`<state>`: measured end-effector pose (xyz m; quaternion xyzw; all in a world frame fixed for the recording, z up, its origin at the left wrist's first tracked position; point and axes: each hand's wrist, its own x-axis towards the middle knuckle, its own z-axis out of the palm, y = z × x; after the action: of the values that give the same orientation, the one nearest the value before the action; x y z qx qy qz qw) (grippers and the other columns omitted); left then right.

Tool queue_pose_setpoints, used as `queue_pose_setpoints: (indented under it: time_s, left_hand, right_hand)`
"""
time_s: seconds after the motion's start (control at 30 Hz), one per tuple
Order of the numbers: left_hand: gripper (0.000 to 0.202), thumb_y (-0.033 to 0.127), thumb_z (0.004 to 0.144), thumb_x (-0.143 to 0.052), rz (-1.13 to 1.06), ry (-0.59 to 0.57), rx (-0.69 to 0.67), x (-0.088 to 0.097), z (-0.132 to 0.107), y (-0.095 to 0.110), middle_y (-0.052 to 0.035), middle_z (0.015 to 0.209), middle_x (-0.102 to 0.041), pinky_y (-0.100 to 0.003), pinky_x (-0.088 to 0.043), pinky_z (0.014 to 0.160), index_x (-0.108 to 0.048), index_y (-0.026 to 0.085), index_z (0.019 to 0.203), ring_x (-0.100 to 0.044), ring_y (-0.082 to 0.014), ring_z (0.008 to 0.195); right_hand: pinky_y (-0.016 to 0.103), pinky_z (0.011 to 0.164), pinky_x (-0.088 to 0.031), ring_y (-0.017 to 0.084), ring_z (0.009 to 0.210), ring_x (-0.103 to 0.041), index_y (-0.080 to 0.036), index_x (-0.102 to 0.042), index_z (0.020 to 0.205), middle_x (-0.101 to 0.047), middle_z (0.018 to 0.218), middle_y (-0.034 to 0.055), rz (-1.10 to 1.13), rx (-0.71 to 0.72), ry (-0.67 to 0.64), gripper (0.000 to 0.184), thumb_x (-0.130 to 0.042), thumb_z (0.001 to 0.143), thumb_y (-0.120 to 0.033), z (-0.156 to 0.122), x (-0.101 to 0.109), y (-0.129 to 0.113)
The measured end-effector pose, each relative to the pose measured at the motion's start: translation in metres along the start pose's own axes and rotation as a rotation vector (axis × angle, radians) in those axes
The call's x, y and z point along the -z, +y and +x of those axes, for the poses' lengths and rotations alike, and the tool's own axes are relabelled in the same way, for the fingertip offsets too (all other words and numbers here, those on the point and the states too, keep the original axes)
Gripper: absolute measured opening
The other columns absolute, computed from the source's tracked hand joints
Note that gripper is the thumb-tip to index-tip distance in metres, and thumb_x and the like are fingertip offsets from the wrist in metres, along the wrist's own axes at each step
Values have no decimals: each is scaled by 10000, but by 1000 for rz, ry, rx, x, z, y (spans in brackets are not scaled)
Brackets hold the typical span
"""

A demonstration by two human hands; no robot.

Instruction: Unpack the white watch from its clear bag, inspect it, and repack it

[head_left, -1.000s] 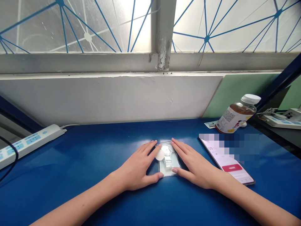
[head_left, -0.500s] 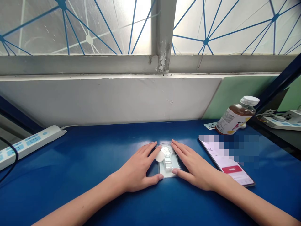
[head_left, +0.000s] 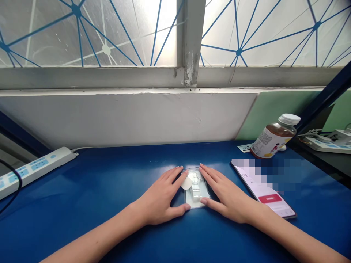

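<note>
Both palms lie flat on the blue table [head_left: 82, 190], left hand [head_left: 160, 199] and right hand [head_left: 227, 197] with fingers spread, flanking a small clear packet [head_left: 195, 190]. Thumb tips touch its near corners; nothing is pinched.

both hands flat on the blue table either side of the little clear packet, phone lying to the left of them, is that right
Not quite. The phone lies to the right of the hands, beside the right hand, as the head view shows. The rest holds: the left hand and right hand lie flat on the blue table, either side of the small clear packet.
</note>
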<state>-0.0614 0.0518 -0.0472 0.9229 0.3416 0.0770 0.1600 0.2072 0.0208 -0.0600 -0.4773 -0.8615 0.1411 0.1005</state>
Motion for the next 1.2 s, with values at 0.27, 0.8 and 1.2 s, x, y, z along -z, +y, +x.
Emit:
queue_pose_setpoints:
  time_s: [0.27, 0.8, 1.2]
  left_hand:
    - [851, 552, 913, -569, 22, -30, 12, 0, 0, 1, -182, 1629, -207, -539, -292, 1180, -209, 167, 1582, -227, -369, 1490]
    - [831, 537, 901, -595, 1, 23, -21, -2, 0, 0, -188, 1611, -255, -558, -313, 1161, -254, 175, 1567, -265, -383, 1474]
    - [831, 560, 909, -581, 8, 23, -24, -1, 1, 0, -187, 1612, -255, -543, -309, 1166, -253, 175, 1568, -266, -373, 1475]
  right_hand:
    - [511, 1207, -285, 324, 1513, -197, -76, -195, 1579, -178, 1644, 176, 0, -14, -24, 852, -399, 966, -631, 1, 1, 0]
    - [546, 1186, -316, 351, 1500, -231, -125, -191, 1588, -212, 1637, 181, -1, 21, 36, 827, -457, 960, -593, 0, -2, 2]
    - [549, 1184, -316, 349, 1502, -223, -133, -174, 1592, -192, 1642, 180, -9, 18, 32, 817, -443, 968, -587, -1, -3, 2]
